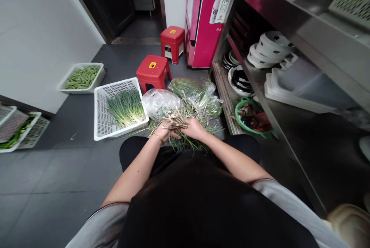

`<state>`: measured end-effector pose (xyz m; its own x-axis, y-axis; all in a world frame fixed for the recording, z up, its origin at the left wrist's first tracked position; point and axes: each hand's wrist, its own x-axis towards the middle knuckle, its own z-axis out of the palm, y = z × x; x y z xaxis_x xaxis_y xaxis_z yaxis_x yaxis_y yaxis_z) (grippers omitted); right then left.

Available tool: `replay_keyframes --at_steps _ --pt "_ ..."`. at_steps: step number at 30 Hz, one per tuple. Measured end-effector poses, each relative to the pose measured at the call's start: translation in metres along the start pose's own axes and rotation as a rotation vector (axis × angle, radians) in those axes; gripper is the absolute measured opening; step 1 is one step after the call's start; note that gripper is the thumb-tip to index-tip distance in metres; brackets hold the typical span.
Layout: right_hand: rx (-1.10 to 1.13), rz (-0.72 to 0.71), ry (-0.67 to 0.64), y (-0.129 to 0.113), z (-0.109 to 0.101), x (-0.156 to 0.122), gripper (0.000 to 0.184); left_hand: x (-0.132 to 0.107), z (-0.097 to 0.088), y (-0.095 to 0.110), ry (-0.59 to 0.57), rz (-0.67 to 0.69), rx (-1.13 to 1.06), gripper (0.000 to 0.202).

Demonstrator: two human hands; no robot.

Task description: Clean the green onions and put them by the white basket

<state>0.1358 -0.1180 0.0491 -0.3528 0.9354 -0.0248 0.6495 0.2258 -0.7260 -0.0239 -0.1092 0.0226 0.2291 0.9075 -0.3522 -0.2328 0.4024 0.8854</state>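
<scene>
Above my lap, both my hands close round a bunch of thin scallions (177, 120), its pale ends pointing up and away from me. My left hand (162, 131), with a gold bracelet at the wrist, grips the bunch from the left. From the other side my right hand (195, 129) has its fingers wrapped round the stems. Green leaves hang down below the hands. Just beyond lie a clear plastic bag (160, 103) and a bag of green scallions (190, 88). Left of them, a white basket (101, 120) holds a row of scallions with their pale ends towards me.
Two red stools (153, 71) stand ahead, by a pink fridge (208, 47). At left are a tray of green beans (82, 77) and stacked white baskets (30, 140). A metal shelf (277, 132) with dishes runs along my right, a green basket (241, 117) of scraps on its lower level.
</scene>
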Motion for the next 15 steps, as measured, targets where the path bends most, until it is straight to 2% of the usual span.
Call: replay_keyframes --at_steps 3,6,9,12,15 --pt "0.007 -0.012 0.131 0.0 -0.008 0.005 0.012 -0.001 0.009 -0.01 -0.085 -0.11 -0.12 0.028" --pt "0.159 0.081 0.27 0.002 -0.028 0.014 0.015 -0.003 0.013 -0.012 -0.134 -0.102 -0.161 0.045" --pt "0.32 0.127 0.387 0.005 -0.058 0.025 0.02 -0.007 0.009 -0.01 -0.17 -0.018 -0.029 0.054" --pt "0.337 0.088 0.506 0.008 -0.09 0.032 0.019 -0.012 0.0 -0.011 -0.197 0.039 0.149 0.05" --pt "0.366 0.082 0.663 0.014 -0.119 0.036 0.019 -0.014 -0.011 -0.021 -0.225 0.03 0.27 0.047"
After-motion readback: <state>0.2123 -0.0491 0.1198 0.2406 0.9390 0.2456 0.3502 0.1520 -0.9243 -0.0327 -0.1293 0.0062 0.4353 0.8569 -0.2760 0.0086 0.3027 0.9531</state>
